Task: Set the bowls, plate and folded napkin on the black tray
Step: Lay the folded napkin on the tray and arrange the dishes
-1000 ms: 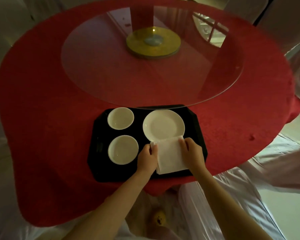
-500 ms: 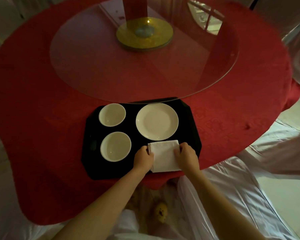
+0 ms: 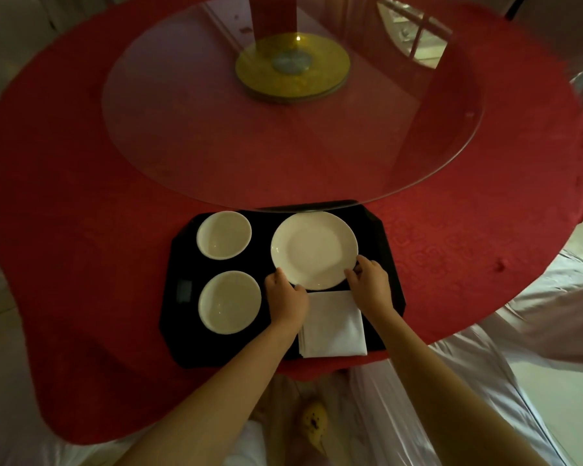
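Since the napkin (image 3: 334,322) lies flat on the tray (image 3: 381,237), your left hand (image 3: 285,294) and right hand (image 3: 369,282) pinch the plate (image 3: 313,247) rim, probably to square it up.

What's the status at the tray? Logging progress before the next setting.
Left hand and right hand at the plate rim, grip unclear. Two bowls, plate, napkin all on black tray. Nothing in the way.

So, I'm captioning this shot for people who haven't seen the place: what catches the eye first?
The round table in its red tablecloth, with a big glass turntable over its middle. At the near edge lies a black tray with two white bowls on its left, a white plate held at its near rim by the left hand and right hand, and a folded white napkin just below.
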The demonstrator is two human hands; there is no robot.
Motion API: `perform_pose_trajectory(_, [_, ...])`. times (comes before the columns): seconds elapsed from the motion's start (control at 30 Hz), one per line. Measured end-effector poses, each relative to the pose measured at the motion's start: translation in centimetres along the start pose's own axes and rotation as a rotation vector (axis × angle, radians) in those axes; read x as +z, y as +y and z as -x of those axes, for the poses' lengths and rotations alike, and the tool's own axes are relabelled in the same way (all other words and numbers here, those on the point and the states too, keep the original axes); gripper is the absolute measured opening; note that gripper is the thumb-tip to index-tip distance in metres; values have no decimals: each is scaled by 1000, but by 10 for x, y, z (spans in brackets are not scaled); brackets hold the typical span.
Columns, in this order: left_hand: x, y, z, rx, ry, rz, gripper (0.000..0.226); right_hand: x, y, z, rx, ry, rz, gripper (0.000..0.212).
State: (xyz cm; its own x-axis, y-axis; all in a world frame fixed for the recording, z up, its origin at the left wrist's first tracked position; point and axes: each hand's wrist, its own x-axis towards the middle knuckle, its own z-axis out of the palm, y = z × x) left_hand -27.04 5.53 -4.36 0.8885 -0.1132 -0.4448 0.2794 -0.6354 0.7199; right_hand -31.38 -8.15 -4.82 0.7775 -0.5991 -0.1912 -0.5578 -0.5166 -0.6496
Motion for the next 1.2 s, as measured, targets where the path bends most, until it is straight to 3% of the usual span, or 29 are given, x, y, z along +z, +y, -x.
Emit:
perform_pose_trajectory(0.37, [0,-2,-13,1,-17,32,56,6,0,-11,0,43,-67,28])
perform_pose_trajectory(0.57, [-1,2,-8,24,-41,87,61,-4,0,-12,-33,-29,-36,32])
perform_pose_trajectory(0.73, [-5,-23,39,184,-82,-102,63,-13,13,27,-59,-90,138,43])
perform_pose_trajectory(0.83, [0,-38,63,171,-144,-124,69,-10,20,51,-43,-153,190,42])
perform_pose_trajectory(1.2, [7,-37,56,186,-108,-156,67,6,21,50,-88,-100,57,51])
